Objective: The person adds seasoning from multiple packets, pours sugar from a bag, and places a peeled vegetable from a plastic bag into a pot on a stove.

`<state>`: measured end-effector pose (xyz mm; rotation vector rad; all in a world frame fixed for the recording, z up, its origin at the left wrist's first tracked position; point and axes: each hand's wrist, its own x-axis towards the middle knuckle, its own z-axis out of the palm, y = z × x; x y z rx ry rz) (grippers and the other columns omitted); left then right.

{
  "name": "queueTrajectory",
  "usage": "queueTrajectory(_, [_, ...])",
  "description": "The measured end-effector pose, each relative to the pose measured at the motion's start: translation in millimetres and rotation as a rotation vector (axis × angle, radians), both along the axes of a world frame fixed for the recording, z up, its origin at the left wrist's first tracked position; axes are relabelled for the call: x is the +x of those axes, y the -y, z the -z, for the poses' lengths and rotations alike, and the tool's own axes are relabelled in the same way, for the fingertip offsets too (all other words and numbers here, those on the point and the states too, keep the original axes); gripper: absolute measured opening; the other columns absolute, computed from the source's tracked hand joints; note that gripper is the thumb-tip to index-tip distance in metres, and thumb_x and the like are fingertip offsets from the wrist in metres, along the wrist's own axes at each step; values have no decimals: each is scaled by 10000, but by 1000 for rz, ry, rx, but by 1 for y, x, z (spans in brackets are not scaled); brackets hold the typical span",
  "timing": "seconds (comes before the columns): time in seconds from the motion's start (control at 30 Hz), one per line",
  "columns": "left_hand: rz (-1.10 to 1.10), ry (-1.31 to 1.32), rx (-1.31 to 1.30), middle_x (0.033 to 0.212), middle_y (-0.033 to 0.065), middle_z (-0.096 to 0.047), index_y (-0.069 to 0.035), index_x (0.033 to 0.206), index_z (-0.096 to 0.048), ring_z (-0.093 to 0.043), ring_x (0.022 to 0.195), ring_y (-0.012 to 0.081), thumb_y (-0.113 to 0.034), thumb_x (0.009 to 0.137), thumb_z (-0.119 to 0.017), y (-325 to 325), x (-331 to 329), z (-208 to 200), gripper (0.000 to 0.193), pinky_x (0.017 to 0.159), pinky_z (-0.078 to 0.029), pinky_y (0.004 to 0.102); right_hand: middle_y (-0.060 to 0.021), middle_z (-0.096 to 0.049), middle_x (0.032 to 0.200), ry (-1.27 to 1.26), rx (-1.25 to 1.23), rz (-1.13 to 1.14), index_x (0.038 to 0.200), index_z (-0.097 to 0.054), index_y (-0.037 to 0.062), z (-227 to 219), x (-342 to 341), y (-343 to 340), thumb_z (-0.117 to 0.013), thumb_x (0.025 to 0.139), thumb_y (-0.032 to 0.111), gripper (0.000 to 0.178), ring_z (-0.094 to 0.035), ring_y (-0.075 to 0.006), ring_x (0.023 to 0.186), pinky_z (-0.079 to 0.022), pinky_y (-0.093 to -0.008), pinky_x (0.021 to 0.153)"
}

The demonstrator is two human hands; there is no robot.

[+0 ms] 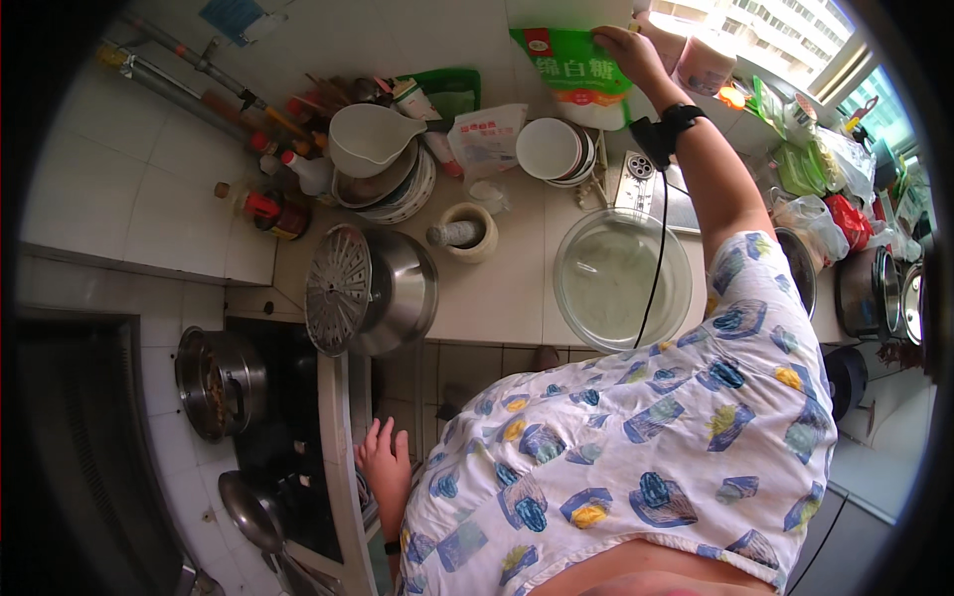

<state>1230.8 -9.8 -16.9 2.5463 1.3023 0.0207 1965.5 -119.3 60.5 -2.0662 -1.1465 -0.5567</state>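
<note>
My right hand (pixel 628 50) is stretched far forward to the wall at the back of the counter. Its fingers pinch the top corner of a green sugar bag (pixel 568 72), which hangs upright and flat. A black band with a cable sits on that wrist. My left hand (pixel 383 459) is low beside the pale front edge near the stove, its fingers spread and nothing in them. Below my right forearm, a large glass bowl (pixel 624 283) holds clear liquid. Left of it stand a stone mortar (pixel 481 238) with its pestle (pixel 455 234) and a steel pot (pixel 405 288) with a perforated steamer plate (pixel 339 288).
White bowls (pixel 548 149) and a white bag (pixel 487 137) stand at the back. Stacked basins (pixel 373 144) and bottles (pixel 310 173) crowd the left corner. A pot (pixel 204 387) and a pan (pixel 250 509) are by the stove. Plastic bags (pixel 810 223) and a cooker (pixel 863 293) fill the right.
</note>
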Motion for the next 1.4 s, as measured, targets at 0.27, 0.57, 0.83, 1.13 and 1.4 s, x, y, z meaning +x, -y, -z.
queueTrajectory(0.27, [72,25,-123,1214,110,-587,-126,1006,-691,-537,1125,301,-292,787,-716,-2,5,-1,276,1087,-267,493,-172,-597,1171,-49,-365,317,1222,-582,146,58,27,-21,-612,857,300,397,-578,-375,1064,-496,-441,870])
queueTrajectory(0.57, [241,283,-316,1213,169,-565,-44,916,-705,-572,1053,330,-207,852,-679,-43,75,29,177,914,-457,381,-125,-654,980,-7,95,62,1054,-647,67,-8,-155,121,-663,859,139,208,-645,-266,842,-519,-332,712])
queueTrajectory(0.83, [844,300,-288,1257,146,-545,-83,1105,-646,-540,1126,336,-159,861,-646,-32,165,51,255,945,-451,407,-85,-694,830,-700,207,756,995,-656,18,74,-394,384,-521,955,213,240,-670,-161,805,-502,-293,754])
queueTrajectory(1.13, [1097,479,-39,1185,73,-596,-124,1069,-655,-558,1097,273,-135,852,-642,87,271,0,218,1047,-359,458,-95,-682,919,-500,2,845,1061,-651,37,-17,-285,548,-633,881,261,287,-631,-168,815,-495,-294,759])
queueTrajectory(1.4, [935,385,-12,1176,67,-597,-129,1066,-653,-557,1090,275,-123,848,-633,244,360,-7,219,1063,-345,473,-154,-687,947,-295,-13,776,1056,-669,63,-43,47,665,-621,863,301,310,-661,-273,892,-512,-373,790])
